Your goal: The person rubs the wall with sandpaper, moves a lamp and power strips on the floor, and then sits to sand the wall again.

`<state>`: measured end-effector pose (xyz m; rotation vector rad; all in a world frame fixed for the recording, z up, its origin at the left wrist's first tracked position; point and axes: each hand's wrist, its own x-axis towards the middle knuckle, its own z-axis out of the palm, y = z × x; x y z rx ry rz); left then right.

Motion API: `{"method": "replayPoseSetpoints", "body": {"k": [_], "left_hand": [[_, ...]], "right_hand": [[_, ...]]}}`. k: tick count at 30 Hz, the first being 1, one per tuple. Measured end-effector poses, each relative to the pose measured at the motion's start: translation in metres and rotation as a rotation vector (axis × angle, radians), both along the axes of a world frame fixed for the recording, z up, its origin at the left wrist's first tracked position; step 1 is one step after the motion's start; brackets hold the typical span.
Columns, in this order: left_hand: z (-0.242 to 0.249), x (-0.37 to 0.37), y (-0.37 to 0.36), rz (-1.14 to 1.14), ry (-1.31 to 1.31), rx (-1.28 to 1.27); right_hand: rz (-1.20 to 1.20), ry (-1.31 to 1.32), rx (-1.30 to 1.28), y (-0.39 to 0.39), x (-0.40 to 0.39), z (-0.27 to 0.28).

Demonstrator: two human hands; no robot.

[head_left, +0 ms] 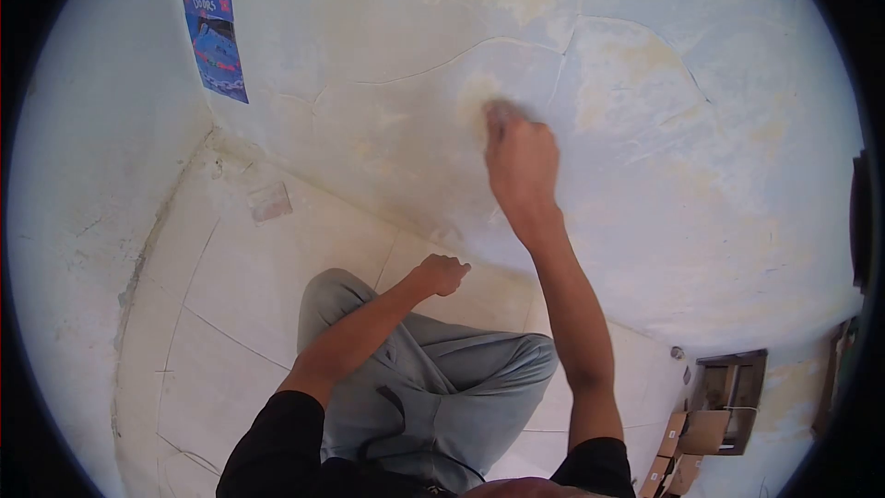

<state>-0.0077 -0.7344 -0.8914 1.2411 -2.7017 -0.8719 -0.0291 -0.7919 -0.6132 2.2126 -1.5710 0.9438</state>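
My right hand is raised to the stained, cracked wall. Its fingers are closed and blurred by motion, with a small dark patch at their tips; what they hold, if anything, I cannot make out. A yellowish worn spot on the wall lies just beside these fingertips. Lower down, my left hand is curled shut in front of my crossed legs, near the foot of the wall. Nothing shows in its fingers.
A flat, pale brownish rectangular piece lies on the tiled floor near the corner. A blue lettered strip hangs on the wall. Cardboard boxes and a dark wooden frame stand at the lower right.
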Motion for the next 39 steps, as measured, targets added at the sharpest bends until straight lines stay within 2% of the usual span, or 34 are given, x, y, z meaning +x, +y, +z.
{"method": "replayPoseSetpoints", "body": {"k": [1, 2, 4, 5, 7, 8, 10, 11, 12, 14, 15, 17, 20, 21, 22, 24, 25, 28, 30, 32, 33, 35, 39], "left_hand": [[-0.001, -0.001, 0.002, -0.006, -0.002, 0.003], [-0.002, -0.001, 0.001, -0.006, 0.023, 0.000], [0.000, -0.001, 0.001, 0.005, 0.060, 0.000], [0.001, -0.001, 0.001, 0.006, 0.067, 0.001], [0.003, 0.000, 0.001, 0.001, 0.068, 0.005], [0.004, 0.000, 0.002, -0.006, 0.032, 0.012], [0.003, 0.000, -0.001, -0.009, -0.002, 0.011], [0.002, 0.000, 0.000, -0.003, 0.019, 0.007], [0.001, 0.000, 0.000, 0.003, 0.036, 0.003], [0.003, 0.000, 0.001, -0.003, 0.027, 0.021], [0.003, 0.000, 0.000, -0.006, 0.016, 0.034], [0.001, 0.000, 0.000, -0.004, 0.027, 0.017], [0.004, 0.001, 0.000, 0.007, 0.029, 0.030], [0.004, 0.001, 0.000, 0.004, 0.015, 0.050], [0.004, 0.001, 0.000, 0.007, 0.006, 0.052], [0.004, -0.001, -0.001, -0.013, 0.003, 0.042], [0.004, -0.001, -0.001, -0.008, 0.007, 0.042], [0.002, -0.002, 0.002, -0.026, 0.018, 0.020], [0.002, -0.002, 0.000, -0.009, 0.003, 0.019], [0.001, -0.002, -0.001, -0.001, 0.016, 0.014], [0.000, -0.001, 0.000, 0.003, 0.023, 0.012], [0.002, 0.000, 0.001, -0.006, -0.004, 0.037], [0.015, 0.001, -0.002, -0.038, -0.048, 0.147]], "right_hand": [[0.009, 0.137, 0.083, 0.001, 0.000, -0.004], [0.003, 0.134, 0.080, 0.000, -0.004, -0.002], [-0.052, -0.131, -0.014, -0.002, -0.009, 0.010], [-0.047, -0.126, -0.015, -0.003, -0.008, 0.005], [0.034, 0.129, 0.082, -0.003, -0.006, -0.007], [0.028, 0.128, 0.085, -0.003, -0.011, -0.007], [0.055, -0.078, -0.111, -0.003, -0.014, 0.010], [-0.015, -0.204, 0.001, -0.001, -0.013, 0.020], [-0.010, -0.200, 0.001, -0.003, -0.011, 0.014], [0.047, 0.165, 0.059, -0.004, -0.010, -0.006], [0.039, 0.161, 0.058, -0.001, -0.012, -0.001], [-0.022, -0.101, 0.027, 0.000, -0.011, 0.015], [0.105, 0.051, -0.029, -0.005, -0.011, -0.008], [0.052, 0.103, 0.120, -0.003, -0.005, -0.008], [0.056, 0.094, 0.121, -0.002, -0.005, -0.002], [0.000, -0.177, -0.034, 0.000, -0.009, 0.016], [0.005, -0.174, -0.034, -0.001, -0.007, 0.013], [0.071, 0.097, 0.138, -0.002, -0.008, 0.000], [0.079, 0.096, 0.034, -0.001, -0.011, 0.008], [0.023, -0.350, 0.124, 0.006, -0.006, 0.023], [0.026, -0.353, 0.127, 0.003, -0.005, 0.015], [0.066, 0.034, 0.119, -0.005, -0.008, -0.008], [0.019, -0.138, -0.006, -0.007, -0.015, -0.002]]}}
